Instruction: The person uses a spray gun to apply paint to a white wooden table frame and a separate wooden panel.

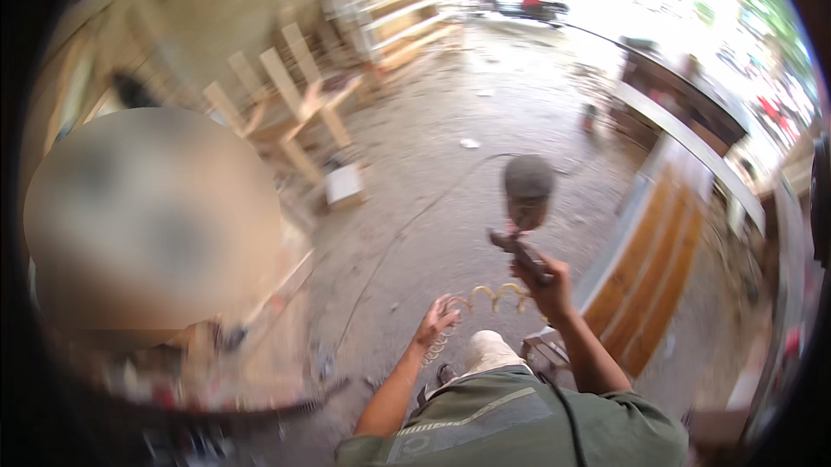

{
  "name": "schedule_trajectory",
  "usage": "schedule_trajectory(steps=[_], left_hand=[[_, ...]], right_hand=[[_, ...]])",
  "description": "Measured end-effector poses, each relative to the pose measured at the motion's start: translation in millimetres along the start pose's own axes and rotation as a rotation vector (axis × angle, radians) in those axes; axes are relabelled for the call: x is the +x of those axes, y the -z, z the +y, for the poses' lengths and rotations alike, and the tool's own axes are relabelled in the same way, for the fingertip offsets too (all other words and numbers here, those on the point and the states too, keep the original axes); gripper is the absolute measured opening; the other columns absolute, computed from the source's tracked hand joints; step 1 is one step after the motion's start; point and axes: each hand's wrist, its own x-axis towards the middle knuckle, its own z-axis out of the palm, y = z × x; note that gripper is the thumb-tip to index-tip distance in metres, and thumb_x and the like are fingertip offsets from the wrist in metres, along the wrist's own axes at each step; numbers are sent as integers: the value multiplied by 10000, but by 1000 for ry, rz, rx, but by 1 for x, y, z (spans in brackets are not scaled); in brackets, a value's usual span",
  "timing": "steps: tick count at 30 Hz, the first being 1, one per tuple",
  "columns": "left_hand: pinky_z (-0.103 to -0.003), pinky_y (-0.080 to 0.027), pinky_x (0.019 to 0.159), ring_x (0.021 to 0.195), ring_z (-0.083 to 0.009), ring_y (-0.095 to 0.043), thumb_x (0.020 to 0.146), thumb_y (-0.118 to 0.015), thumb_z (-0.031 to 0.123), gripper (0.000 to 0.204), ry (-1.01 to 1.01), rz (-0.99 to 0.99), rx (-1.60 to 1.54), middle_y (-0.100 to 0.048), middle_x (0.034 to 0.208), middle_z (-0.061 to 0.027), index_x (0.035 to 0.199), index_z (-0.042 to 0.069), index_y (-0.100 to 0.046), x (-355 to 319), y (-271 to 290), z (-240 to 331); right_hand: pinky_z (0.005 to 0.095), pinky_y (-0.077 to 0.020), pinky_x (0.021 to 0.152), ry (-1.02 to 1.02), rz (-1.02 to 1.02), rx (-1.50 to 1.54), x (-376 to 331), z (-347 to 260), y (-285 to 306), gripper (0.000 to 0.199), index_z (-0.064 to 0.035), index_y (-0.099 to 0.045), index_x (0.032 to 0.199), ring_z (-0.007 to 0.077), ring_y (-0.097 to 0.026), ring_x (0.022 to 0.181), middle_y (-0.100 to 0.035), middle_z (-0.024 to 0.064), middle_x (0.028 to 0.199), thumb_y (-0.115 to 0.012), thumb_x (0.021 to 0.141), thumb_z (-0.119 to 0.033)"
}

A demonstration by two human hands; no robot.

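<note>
Spray gun [523, 254], right hand [550, 282] clasping, left hand [438, 320] curled on hose [495, 301]

Olive, Yellow and Striped Orange-Brown

Dark grey-brown on the spray gun [526, 263]; dark grey on its cup [528, 177], browner toward the base. Yellow along the coiled hose [482, 289], paling to whitish at one end. Olive green across the shirt [619, 428], broken by a pale band and greyish panel. Cream for the trousers [490, 351]. Orange-brown with pale stripes down the board [653, 264]. Dull grey over the floor [441, 155].

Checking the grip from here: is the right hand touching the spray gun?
Touching: the head view shows the right hand closed around the spray gun.
</note>
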Motion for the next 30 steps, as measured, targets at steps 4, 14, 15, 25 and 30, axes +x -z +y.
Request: schedule_trajectory(steps=[4,14,15,25,30], left_hand=[[-468,-400,1166,1438,-398,-460,889,-790,461,998,271,-2,515,-352,1617,-298,1600,-1,-263,79,46,-27],[-414,-546,940,1081,-310,-714,898,-737,530,680,568,-34,712,-729,1207,-218,1317,0,-661,146,268,-82],[-414,-548,933,1072,-308,-715,900,-736,527,675,609,-12,762,-731,1201,-215,1314,0,-662,150,280,-67],[-408,-561,866,987,-291,-725,915,-729,502,625,655,-103,863,-746,1138,-194,1284,-1,-678,353,293,-7],[-405,-567,832,945,-283,-730,923,-725,489,601,565,-324,1010,-753,1107,-183,1268,-1,-687,513,301,31]], right_hand=[[359,-570,746,73,191,-69,59,58,-38,446,-10,-674,1294,277,-765,887,-761,206,1057,-821,881,-89],[384,-574,766,-134,525,-205,127,241,-65,440,6,-668,1283,330,-762,946,-747,234,1073,-818,895,-140],[397,-576,773,-176,532,-178,136,250,-66,440,0,-667,1289,356,-759,960,-738,253,1102,-815,899,-141],[367,-540,686,-302,762,-418,193,318,-46,461,-14,-664,1319,274,-686,751,-729,222,1011,-808,897,-130],[342,-445,581,-402,1000,-505,207,372,-46,474,-29,-671,1335,171,-459,611,-647,160,779,-809,895,-136]])
